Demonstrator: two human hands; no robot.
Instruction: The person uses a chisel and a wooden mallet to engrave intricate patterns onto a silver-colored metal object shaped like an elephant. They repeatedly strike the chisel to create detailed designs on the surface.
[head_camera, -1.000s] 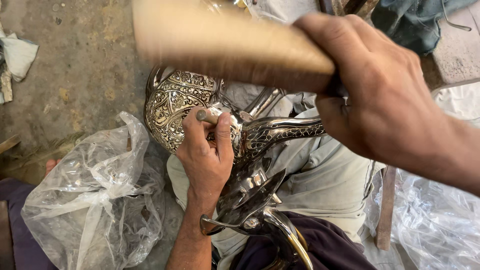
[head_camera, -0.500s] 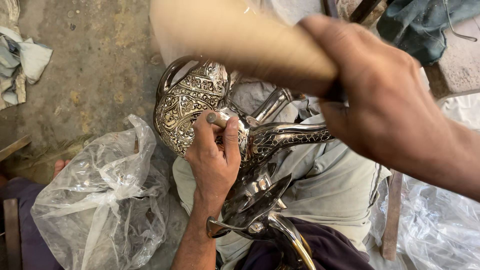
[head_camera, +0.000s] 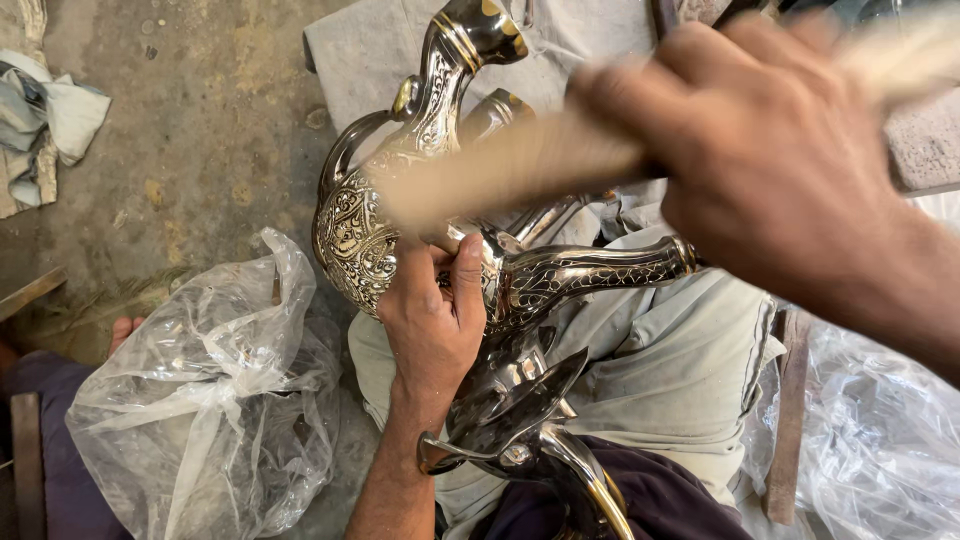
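We list one engraved silver-and-gold ewer (head_camera: 365, 225), left hand (head_camera: 432, 325) gripping its body, right hand (head_camera: 770, 170) clenched round a blurred wooden stick (head_camera: 520, 170).

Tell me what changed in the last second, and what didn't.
The right hand swung the pale wooden tool downward: held high and level before, it now blurs across the engraved metal jug. The view shifted, bringing the jug's neck and spout into sight. The left hand stayed pressed against the jug's body on the lap, and the clear plastic bag stayed on the floor.
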